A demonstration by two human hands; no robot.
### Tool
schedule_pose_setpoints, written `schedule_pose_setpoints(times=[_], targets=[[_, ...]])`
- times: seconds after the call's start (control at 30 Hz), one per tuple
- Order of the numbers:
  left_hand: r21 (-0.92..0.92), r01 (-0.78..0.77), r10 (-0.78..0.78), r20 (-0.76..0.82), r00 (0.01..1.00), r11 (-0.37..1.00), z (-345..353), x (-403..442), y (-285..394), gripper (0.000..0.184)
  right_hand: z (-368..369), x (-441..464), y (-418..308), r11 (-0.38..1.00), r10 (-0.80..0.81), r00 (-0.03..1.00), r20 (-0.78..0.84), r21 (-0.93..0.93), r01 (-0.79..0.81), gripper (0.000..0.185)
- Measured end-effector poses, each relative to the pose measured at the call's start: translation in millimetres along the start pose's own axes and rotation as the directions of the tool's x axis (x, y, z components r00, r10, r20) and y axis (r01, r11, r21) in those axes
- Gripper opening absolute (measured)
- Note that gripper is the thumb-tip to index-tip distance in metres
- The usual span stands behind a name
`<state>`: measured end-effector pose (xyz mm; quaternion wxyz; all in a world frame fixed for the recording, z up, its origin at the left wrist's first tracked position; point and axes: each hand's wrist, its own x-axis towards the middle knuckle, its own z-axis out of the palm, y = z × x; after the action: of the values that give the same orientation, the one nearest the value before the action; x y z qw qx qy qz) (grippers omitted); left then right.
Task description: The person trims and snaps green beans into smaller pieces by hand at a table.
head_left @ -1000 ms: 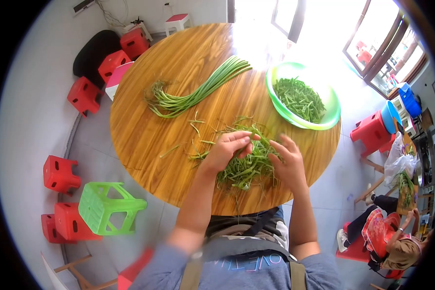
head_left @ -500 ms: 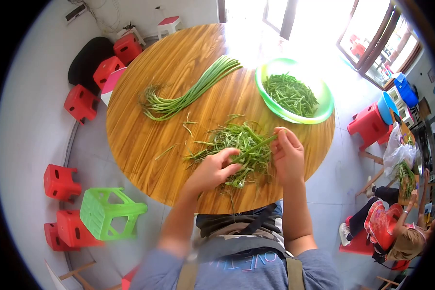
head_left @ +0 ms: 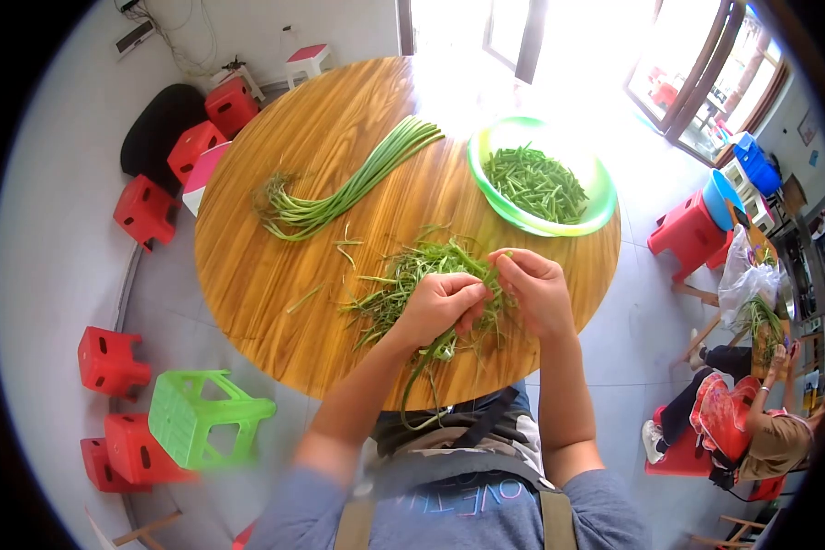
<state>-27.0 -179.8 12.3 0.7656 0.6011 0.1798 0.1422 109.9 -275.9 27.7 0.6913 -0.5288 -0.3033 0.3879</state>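
Observation:
My left hand [head_left: 443, 312] is closed, thumb and fingers pinched on a thin green strand [head_left: 416, 390] that appears to trail down past the table edge. My right hand [head_left: 533, 291] pinches the end of a green stem, which looks like a garlic scape [head_left: 507, 258], close beside the left fingertips. Most of that stem is hidden by the fingers. Under both hands lies a loose pile of green trimmings [head_left: 385, 298]. Farther back rests a bundle of long garlic scapes [head_left: 357, 188]. A green-rimmed bowl [head_left: 605, 197] at the back right holds short cut green pieces [head_left: 534, 183].
The round wooden table [head_left: 247, 284] carries all this, with a few stray scraps on its left. A green stool [head_left: 179, 422] and several red stools [head_left: 145, 209] stand on the left. At far right, a person [head_left: 775, 440] sits handling greens beside a plastic bag [head_left: 745, 284].
My left hand has moved up and right to meet my right hand, its fingers closing into a pinch. A long strand now hangs at the table edge. The view has shifted slightly.

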Motion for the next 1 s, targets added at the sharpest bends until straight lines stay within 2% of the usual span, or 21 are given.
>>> schedule_pose_setpoints(times=[0.13, 0.17, 0.23, 0.3, 0.33, 0.37, 0.4, 0.43, 0.47, 0.53, 0.6, 0.7, 0.8, 0.9, 1.0], targets=[[0.113, 0.013, -0.006, -0.061, 0.998, 0.993, 0.9, 6.9, -5.8, 0.024, 9.1, -0.3, -0.6, 0.974, -0.131, 0.985, -0.108, -0.199, 0.108, 0.015], [0.072, -0.006, 0.013, -0.105, 0.994, 0.997, 0.0, 9.7, -10.6, 0.023, 12.9, -1.1, 1.7, 0.904, -0.275, 0.957, -0.091, -0.363, 0.225, 0.014], [-0.011, -0.047, 0.044, -0.193, 0.980, 0.999, -1.2, 14.6, -21.7, 0.021, 20.8, -3.6, 12.7, 0.646, -0.524, 0.852, 0.015, -0.644, 0.409, 0.017], [0.030, -0.102, 0.106, -0.237, 0.966, 0.994, -8.6, 11.4, -23.0, 0.022, 24.0, -7.7, 29.5, 0.450, -0.648, 0.740, 0.178, -0.695, 0.561, 0.022], [0.041, -0.129, 0.135, -0.224, 0.965, 0.991, -9.1, 11.8, -24.7, 0.022, 23.0, -9.1, 35.3, 0.437, -0.648, 0.738, 0.190, -0.701, 0.564, 0.020], [0.205, -0.265, 0.299, -0.157, 0.941, 0.942, -11.5, 14.3, -28.5, 0.022, 20.7, -9.3, 40.7, 0.520, -0.625, 0.763, 0.165, -0.641, 0.565, 0.021], [0.192, -0.259, 0.286, -0.124, 0.950, 0.946, -13.2, 12.4, -25.8, 0.022, 15.5, -3.8, 43.5, 0.380, -0.694, 0.683, 0.230, -0.689, 0.618, 0.024], [0.035, -0.153, 0.156, -0.112, 0.981, 0.988, -11.6, 9.4, -17.1, 0.022, 14.0, -0.6, 36.2, 0.297, -0.721, 0.632, 0.284, -0.697, 0.652, 0.022], [-0.122, -0.031, 0.018, -0.100, 0.995, 0.992, -11.9, 8.7, -6.5, 0.022, 10.9, 3.0, 36.2, 0.259, -0.730, 0.613, 0.303, -0.707, 0.658, 0.021], [-0.255, 0.071, -0.090, -0.064, 0.994, 0.964, -13.0, 7.4, -0.2, 0.022, 10.9, 5.0, 24.3, 0.231, -0.713, 0.620, 0.326, -0.727, 0.647, 0.016], [-0.101, -0.103, 0.109, 0.051, 0.993, 0.990, -40.0, 24.8, -35.0, 0.020, 4.8, 8.4, 30.1, 0.408, -0.635, 0.721, 0.276, -0.673, 0.617, 0.014], [-0.210, -0.066, 0.074, 0.031, 0.997, 0.976, -37.3, 21.2, -31.9, 0.018, -4.2, 5.7, 18.5, 0.541, -0.525, 0.787, 0.323, -0.587, 0.602, 0.016], [-0.314, -0.017, 0.013, -0.016, 1.000, 0.949, -33.9, 17.2, -35.6, 0.017, -5.8, 0.5, 1.1, 0.568, -0.364, 0.860, 0.357, -0.647, 0.509, 0.017], [-0.520, 0.025, -0.027, 0.004, 1.000, 0.854, -31.6, 12.3, -34.0, 0.018, -20.4, 5.6, 8.2, 0.706, -0.066, 0.921, 0.385, -0.634, 0.316, 0.018], [-0.700, -0.062, 0.005, -0.084, 0.996, 0.712, -46.9, 15.4, -37.7, 0.021, -22.7, 2.4, -0.7, 0.706, -0.050, 0.918, 0.393, -0.637, 0.310, 0.019]])
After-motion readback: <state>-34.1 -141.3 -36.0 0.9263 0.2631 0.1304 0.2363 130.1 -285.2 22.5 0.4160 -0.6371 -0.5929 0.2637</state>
